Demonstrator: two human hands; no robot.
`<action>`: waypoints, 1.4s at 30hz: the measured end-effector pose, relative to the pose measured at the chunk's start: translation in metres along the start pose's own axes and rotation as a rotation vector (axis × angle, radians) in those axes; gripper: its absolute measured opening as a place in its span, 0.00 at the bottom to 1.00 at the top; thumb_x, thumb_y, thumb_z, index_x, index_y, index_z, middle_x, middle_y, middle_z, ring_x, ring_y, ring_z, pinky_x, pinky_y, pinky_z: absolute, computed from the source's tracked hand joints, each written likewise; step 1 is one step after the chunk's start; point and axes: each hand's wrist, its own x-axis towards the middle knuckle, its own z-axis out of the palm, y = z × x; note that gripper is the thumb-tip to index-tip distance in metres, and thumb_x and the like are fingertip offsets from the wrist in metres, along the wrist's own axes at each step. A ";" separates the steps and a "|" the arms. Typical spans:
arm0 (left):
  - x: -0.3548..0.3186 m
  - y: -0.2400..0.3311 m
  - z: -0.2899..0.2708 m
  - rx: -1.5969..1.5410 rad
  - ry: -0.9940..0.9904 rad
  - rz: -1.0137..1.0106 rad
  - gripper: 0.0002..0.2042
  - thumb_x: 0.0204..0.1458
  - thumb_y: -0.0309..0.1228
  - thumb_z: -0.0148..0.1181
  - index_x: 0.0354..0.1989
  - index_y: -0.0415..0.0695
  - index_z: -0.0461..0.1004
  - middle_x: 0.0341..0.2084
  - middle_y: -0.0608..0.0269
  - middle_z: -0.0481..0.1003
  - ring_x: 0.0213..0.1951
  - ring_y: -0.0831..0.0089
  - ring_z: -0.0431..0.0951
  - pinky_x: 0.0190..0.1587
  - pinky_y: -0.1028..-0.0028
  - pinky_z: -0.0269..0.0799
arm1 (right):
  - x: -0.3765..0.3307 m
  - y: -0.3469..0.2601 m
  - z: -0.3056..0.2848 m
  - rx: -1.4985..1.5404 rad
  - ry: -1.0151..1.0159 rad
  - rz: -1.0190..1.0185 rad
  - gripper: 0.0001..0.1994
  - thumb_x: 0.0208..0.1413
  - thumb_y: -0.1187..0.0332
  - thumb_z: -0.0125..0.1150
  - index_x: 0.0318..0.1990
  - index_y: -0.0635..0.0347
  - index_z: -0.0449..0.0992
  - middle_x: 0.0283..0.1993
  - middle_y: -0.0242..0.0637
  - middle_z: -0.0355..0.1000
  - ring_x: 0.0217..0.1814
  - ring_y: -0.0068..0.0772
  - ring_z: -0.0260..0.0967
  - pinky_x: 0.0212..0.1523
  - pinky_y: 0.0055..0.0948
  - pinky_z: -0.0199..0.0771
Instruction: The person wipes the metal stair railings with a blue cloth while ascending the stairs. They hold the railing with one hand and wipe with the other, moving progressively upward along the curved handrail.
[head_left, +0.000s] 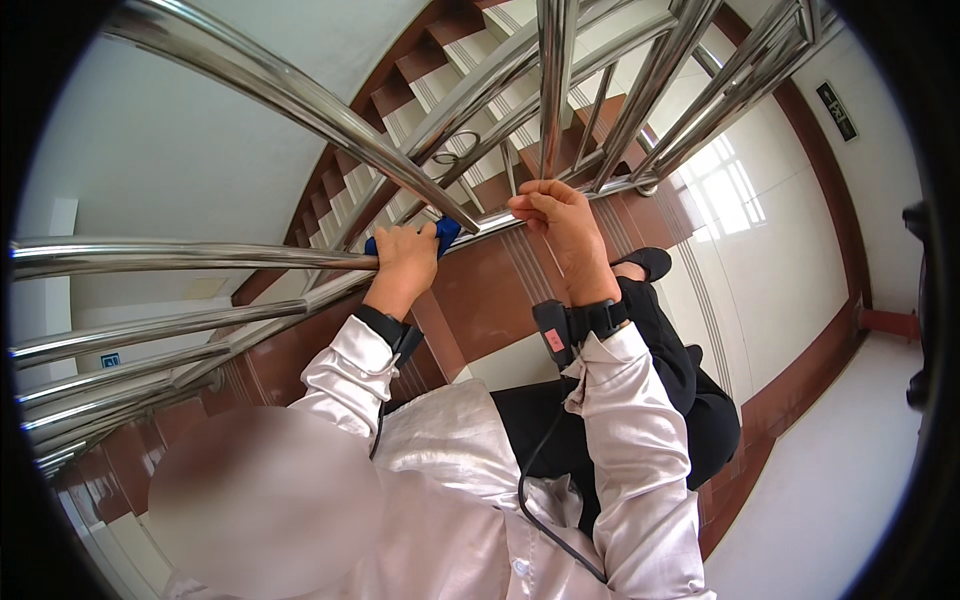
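My left hand (404, 256) is closed over a bunched blue cloth (447, 234), which shows on both sides of the fingers. It presses low on the stair railing, between two shiny metal posts. One slanting post (400, 165) ends just beyond the cloth; another post (200, 257) runs off to the left from beside the hand. My right hand (562, 222) is at the foot of an upright post (553, 90), thumb and fingers bent together, with nothing visible in them. Beneath the posts runs a metal bottom rail (490, 222) along the edge of the brown tiled step.
Beyond the railing, stairs (440, 105) with brown and cream tiles descend. A cream landing (770, 300) lies to the right, bordered by a white wall (850, 440). A black cable (522, 490) hangs from the dark band (575, 328) on my right wrist.
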 end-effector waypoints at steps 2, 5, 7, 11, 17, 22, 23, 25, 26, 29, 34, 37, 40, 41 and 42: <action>0.002 0.001 0.001 0.006 0.008 -0.012 0.08 0.57 0.32 0.51 0.41 0.49 0.76 0.27 0.57 0.80 0.33 0.54 0.80 0.42 0.51 0.61 | 0.001 0.003 0.000 -0.051 -0.027 -0.011 0.10 0.64 0.71 0.54 0.47 0.64 0.77 0.39 0.37 0.81 0.40 0.23 0.76 0.40 0.19 0.70; 0.021 0.011 0.014 -0.140 -0.012 0.036 0.09 0.53 0.29 0.52 0.40 0.51 0.77 0.26 0.58 0.80 0.32 0.54 0.80 0.39 0.51 0.61 | 0.002 0.007 0.006 -0.179 -0.089 -0.020 0.10 0.65 0.69 0.55 0.48 0.63 0.77 0.40 0.36 0.80 0.42 0.22 0.75 0.43 0.19 0.69; 0.032 0.018 0.021 -0.243 0.032 0.032 0.11 0.50 0.28 0.54 0.42 0.53 0.77 0.26 0.58 0.81 0.31 0.54 0.80 0.38 0.54 0.61 | -0.003 0.008 0.015 -0.212 -0.128 0.003 0.10 0.65 0.69 0.54 0.48 0.63 0.77 0.40 0.36 0.80 0.41 0.21 0.74 0.44 0.18 0.68; 0.026 0.022 0.024 -0.235 0.171 0.106 0.13 0.49 0.26 0.56 0.44 0.50 0.76 0.29 0.58 0.79 0.35 0.57 0.79 0.41 0.59 0.63 | -0.011 0.002 0.019 -0.179 -0.100 -0.013 0.09 0.64 0.70 0.54 0.47 0.62 0.77 0.39 0.35 0.80 0.41 0.21 0.74 0.44 0.20 0.70; -0.014 0.013 0.018 0.017 0.363 0.240 0.21 0.47 0.26 0.60 0.52 0.43 0.73 0.37 0.56 0.73 0.40 0.60 0.73 0.45 0.62 0.65 | 0.006 0.011 0.004 -0.208 -0.002 0.008 0.09 0.64 0.70 0.54 0.47 0.62 0.78 0.38 0.35 0.80 0.39 0.22 0.75 0.42 0.20 0.73; -0.036 0.002 0.005 0.196 0.477 0.407 0.21 0.50 0.27 0.55 0.56 0.42 0.72 0.48 0.49 0.73 0.45 0.59 0.72 0.53 0.63 0.66 | 0.005 0.019 0.010 -0.278 -0.050 0.015 0.10 0.64 0.71 0.52 0.47 0.65 0.77 0.38 0.38 0.80 0.38 0.24 0.76 0.42 0.21 0.74; -0.039 -0.002 0.001 0.222 0.494 0.453 0.21 0.51 0.27 0.54 0.55 0.42 0.72 0.50 0.48 0.73 0.46 0.59 0.73 0.55 0.63 0.66 | 0.005 0.022 0.010 -0.278 -0.059 0.023 0.10 0.64 0.70 0.53 0.46 0.63 0.77 0.38 0.36 0.80 0.38 0.23 0.76 0.42 0.20 0.73; -0.046 -0.010 -0.004 0.256 0.462 0.525 0.20 0.51 0.29 0.55 0.54 0.43 0.73 0.55 0.48 0.72 0.50 0.58 0.72 0.60 0.64 0.64 | 0.005 0.024 0.007 -0.280 -0.064 0.028 0.09 0.64 0.69 0.54 0.46 0.61 0.78 0.38 0.34 0.80 0.38 0.22 0.76 0.41 0.19 0.71; -0.051 -0.014 -0.006 0.276 0.440 0.556 0.19 0.52 0.29 0.55 0.54 0.43 0.73 0.57 0.48 0.71 0.52 0.58 0.72 0.62 0.64 0.63 | 0.003 0.025 0.008 -0.280 -0.066 0.027 0.09 0.65 0.68 0.54 0.46 0.61 0.78 0.38 0.34 0.81 0.38 0.22 0.76 0.40 0.18 0.71; -0.067 -0.026 -0.011 0.375 0.403 0.683 0.17 0.52 0.30 0.55 0.51 0.44 0.75 0.58 0.52 0.71 0.55 0.59 0.71 0.65 0.65 0.60 | 0.001 0.023 0.008 -0.316 -0.042 0.034 0.10 0.65 0.67 0.55 0.47 0.60 0.78 0.39 0.34 0.81 0.38 0.21 0.77 0.39 0.18 0.70; -0.088 -0.036 -0.010 0.526 0.438 0.696 0.13 0.52 0.31 0.55 0.46 0.45 0.77 0.58 0.57 0.72 0.56 0.62 0.71 0.65 0.66 0.60 | -0.004 0.015 0.012 -0.324 -0.003 0.049 0.10 0.65 0.71 0.52 0.47 0.64 0.77 0.37 0.38 0.81 0.35 0.23 0.76 0.38 0.20 0.73; -0.105 -0.050 -0.003 0.392 0.388 0.645 0.13 0.52 0.31 0.56 0.46 0.46 0.77 0.56 0.57 0.73 0.53 0.63 0.72 0.61 0.66 0.63 | -0.002 0.015 0.009 -0.316 -0.011 0.042 0.10 0.64 0.71 0.52 0.47 0.65 0.77 0.37 0.37 0.81 0.36 0.23 0.76 0.38 0.20 0.72; -0.123 -0.076 -0.010 0.276 0.356 0.545 0.14 0.51 0.30 0.56 0.46 0.43 0.77 0.53 0.57 0.73 0.50 0.62 0.72 0.57 0.65 0.64 | -0.002 0.016 0.009 -0.319 -0.015 0.028 0.10 0.64 0.71 0.52 0.47 0.65 0.77 0.38 0.37 0.81 0.37 0.24 0.76 0.37 0.20 0.72; -0.131 -0.087 -0.021 0.260 0.353 0.506 0.14 0.51 0.29 0.56 0.47 0.42 0.76 0.52 0.57 0.73 0.49 0.61 0.71 0.55 0.64 0.65 | -0.002 0.016 0.011 -0.323 -0.027 0.029 0.10 0.64 0.70 0.52 0.47 0.65 0.77 0.38 0.37 0.81 0.37 0.24 0.76 0.38 0.20 0.72; -0.137 -0.094 -0.031 0.215 0.417 0.449 0.17 0.51 0.29 0.57 0.51 0.45 0.74 0.53 0.56 0.73 0.50 0.59 0.71 0.55 0.63 0.65 | -0.001 0.015 0.011 -0.330 -0.033 0.027 0.10 0.64 0.70 0.53 0.47 0.65 0.76 0.38 0.37 0.81 0.37 0.24 0.76 0.38 0.20 0.72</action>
